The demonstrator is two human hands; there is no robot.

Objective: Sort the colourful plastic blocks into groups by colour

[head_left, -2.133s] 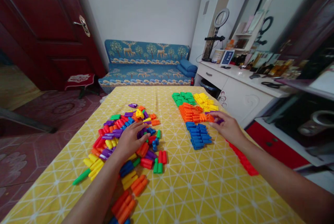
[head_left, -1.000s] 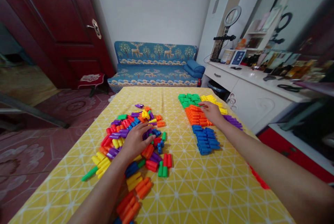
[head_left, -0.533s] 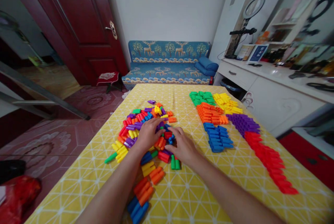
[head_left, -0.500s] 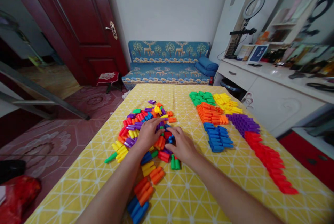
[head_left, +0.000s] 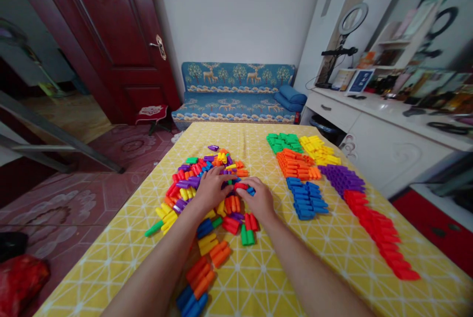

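Observation:
A mixed pile of bullet-shaped plastic building blocks (head_left: 185, 182) in several colours lies on the left half of the table. Over its right part rests my left hand (head_left: 211, 190), fingers stretched apart and touching the blocks. Just to the right, my right hand (head_left: 260, 200) pinches a red block (head_left: 241, 186) between thumb and fingers. A blue block (head_left: 251, 191) shows under those fingers; whether it is gripped too I cannot tell. Closer to me lie green blocks (head_left: 247, 235), orange blocks (head_left: 220, 253) and blue blocks (head_left: 192, 302).
Sorted by colour on the right are green (head_left: 284, 142), yellow (head_left: 320, 150), orange (head_left: 296, 163), blue (head_left: 306, 199), purple (head_left: 343, 179) and red blocks (head_left: 379, 228). A yellow patterned cloth (head_left: 254, 277) covers the table. Beyond stand a blue sofa (head_left: 236, 100) and a white dresser (head_left: 388, 135).
My right hand has closed on a red block and lifted slightly at the pile's right edge. Red blocks now show beside the green pair. My left hand stays over the pile.

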